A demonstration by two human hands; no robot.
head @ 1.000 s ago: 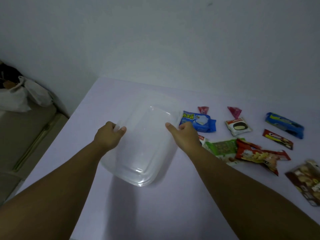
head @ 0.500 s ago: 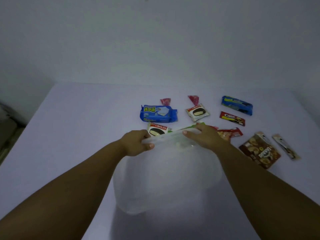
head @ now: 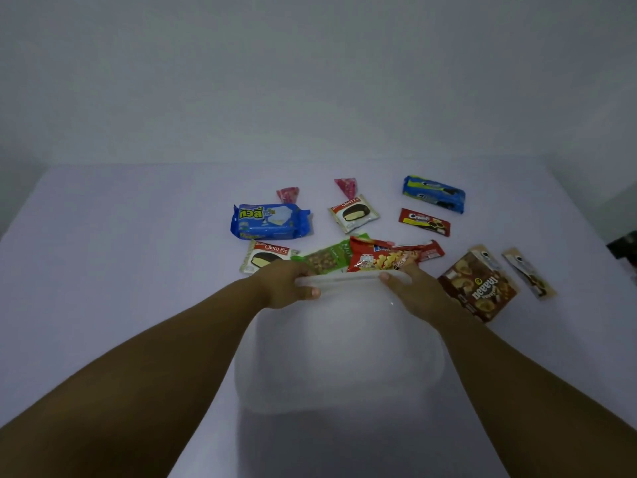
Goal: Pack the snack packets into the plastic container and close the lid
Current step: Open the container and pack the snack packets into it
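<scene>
container (head: 339,353) drawn nearer | left hand (head: 287,284), right hand (head: 415,291) grip rim

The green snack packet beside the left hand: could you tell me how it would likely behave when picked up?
The green snack packet looks like thin film, so probably floppy and light. It lies flat, so it is unlikely to roll.

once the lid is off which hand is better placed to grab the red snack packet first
Right, probably. The right hand grips the far edge of the clear plastic container just in front of the red snack packet; the left hand sits nearer the green nut packet.
</scene>
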